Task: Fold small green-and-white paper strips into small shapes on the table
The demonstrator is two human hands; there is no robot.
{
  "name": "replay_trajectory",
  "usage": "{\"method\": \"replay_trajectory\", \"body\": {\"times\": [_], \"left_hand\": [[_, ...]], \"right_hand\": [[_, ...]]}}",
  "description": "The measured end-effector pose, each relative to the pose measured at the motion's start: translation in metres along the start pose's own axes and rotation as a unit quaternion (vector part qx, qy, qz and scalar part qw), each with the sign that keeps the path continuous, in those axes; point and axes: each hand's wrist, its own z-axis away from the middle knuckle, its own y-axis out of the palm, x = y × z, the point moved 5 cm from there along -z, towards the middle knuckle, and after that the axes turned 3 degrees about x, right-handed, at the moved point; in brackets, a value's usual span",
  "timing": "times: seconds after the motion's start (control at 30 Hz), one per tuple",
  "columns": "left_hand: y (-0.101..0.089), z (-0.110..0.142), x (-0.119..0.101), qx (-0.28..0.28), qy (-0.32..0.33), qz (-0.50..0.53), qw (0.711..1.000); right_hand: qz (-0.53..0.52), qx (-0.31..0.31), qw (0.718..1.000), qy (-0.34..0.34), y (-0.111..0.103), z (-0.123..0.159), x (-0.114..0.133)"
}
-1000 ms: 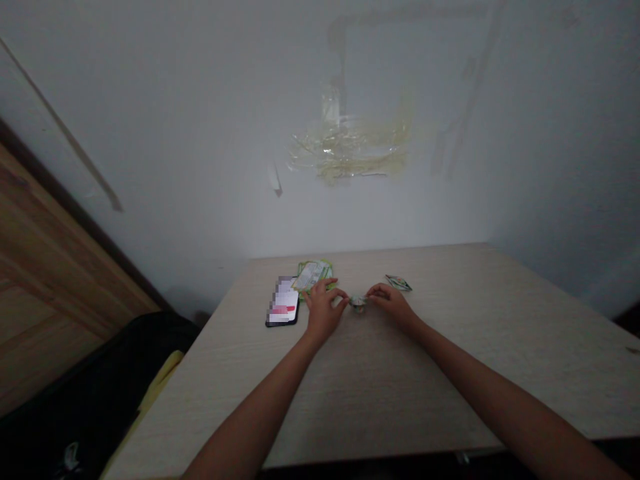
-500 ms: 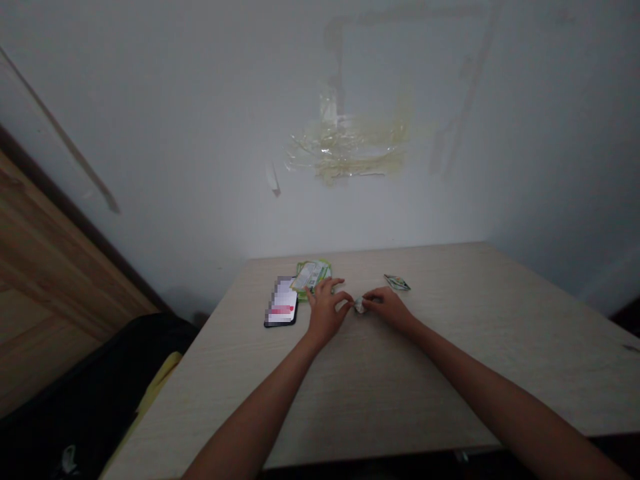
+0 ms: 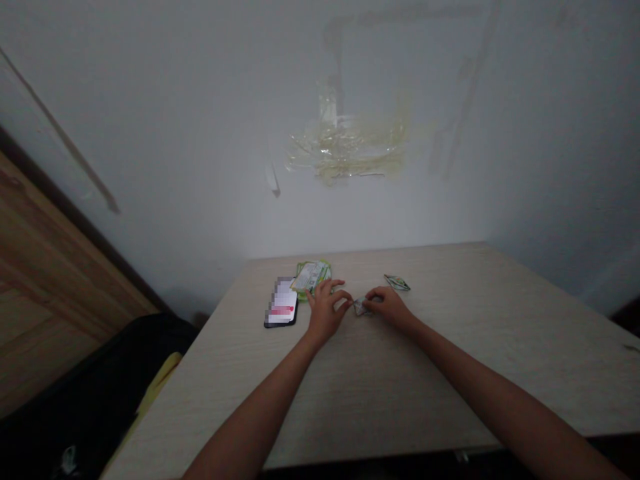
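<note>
Between my hands, low over the table, is a small folded piece of printed paper or wrapper (image 3: 361, 307), greyish white. My left hand (image 3: 327, 308) pinches its left corner between thumb and index finger, the other fingers spread. My right hand (image 3: 391, 308) has its thumb and fingers closed on the right part, hiding some of it. Just beyond my right hand lies a folded diamond-shaped piece (image 3: 397, 283) of green and white printed material. Behind my left fingers rests a stack of flat green and white packets (image 3: 313, 275), partly covered by the hand.
A phone (image 3: 281, 310) with a lit, blurred screen lies left of my left hand, touching or close to the packets. The pale wooden table (image 3: 450, 267) meets a wall bearing old tape (image 3: 350, 150). A black bag-like thing (image 3: 125, 360) and yellow cloth (image 3: 159, 383) are at the left.
The small folded piece now looks flatter and wider between my fingers. My right fingers have shifted slightly over it; my left hand has hardly moved.
</note>
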Motion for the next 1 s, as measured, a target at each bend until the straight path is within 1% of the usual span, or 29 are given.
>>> {"method": "replay_trajectory", "body": {"times": [0.17, 0.33, 0.6, 0.73, 0.8, 0.93, 1.0], "left_hand": [[0.0, 0.0, -0.001, -0.005, 0.0, -0.006, 1.0], [0.001, -0.001, 0.0, -0.003, -0.002, -0.007, 1.0], [0.001, -0.002, 0.003, -0.018, -0.008, -0.011, 1.0], [0.001, -0.002, 0.0, -0.008, -0.016, -0.041, 0.999], [0.0, -0.001, -0.004, -0.003, 0.006, -0.065, 0.998], [-0.003, 0.0, -0.01, 0.0, 0.079, -0.09, 0.993], [-0.005, -0.001, -0.008, 0.003, 0.089, -0.094, 0.992]], "right_hand": [[0.022, 0.007, 1.0, 0.009, 0.002, 0.002, 0.002], [0.065, -0.023, 0.998, 0.006, -0.001, 0.004, 0.007], [0.123, -0.057, 0.99, -0.042, -0.003, 0.005, 0.014], [0.111, -0.044, 0.991, -0.059, -0.003, 0.003, 0.014], [0.096, -0.038, 0.992, -0.067, -0.003, 0.002, 0.012], [0.086, -0.035, 0.992, -0.081, -0.002, 0.001, 0.008], [0.088, -0.032, 0.992, -0.084, -0.001, 0.001, 0.006]]}}
